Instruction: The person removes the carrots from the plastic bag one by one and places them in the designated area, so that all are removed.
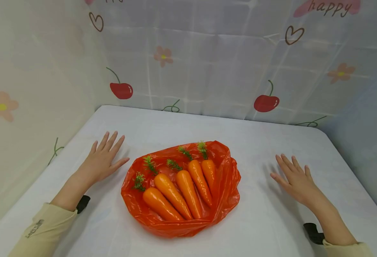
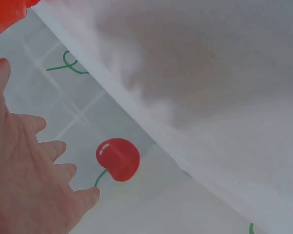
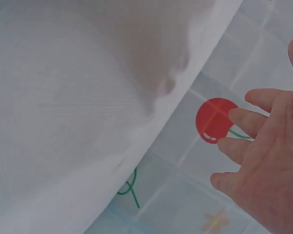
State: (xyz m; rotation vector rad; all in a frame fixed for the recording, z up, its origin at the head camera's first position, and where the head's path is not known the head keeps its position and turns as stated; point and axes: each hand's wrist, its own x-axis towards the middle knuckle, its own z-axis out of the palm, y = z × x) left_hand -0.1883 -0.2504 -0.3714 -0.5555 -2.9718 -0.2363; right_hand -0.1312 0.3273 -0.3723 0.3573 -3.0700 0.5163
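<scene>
Centrally, smooth, tapered carrots (image 1: 188,191) with feathery tops (image 1: 150,164) lie in a crinkled red bag (image 1: 228,201) on the bench (image 1: 259,228), between left hand (image 1: 100,164) and right hand (image 1: 299,184), fingers (image 1: 112,139) spread.

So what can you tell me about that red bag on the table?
The red bag looks like thin, glossy plastic, crumpled and creased. It lies spread open on the white table, its edges bunched into a low, uneven rim. Five orange, green-topped carrots lie inside, side by side, resting on it. It sits between the left hand and the right hand; neither appears to touch it.
</scene>
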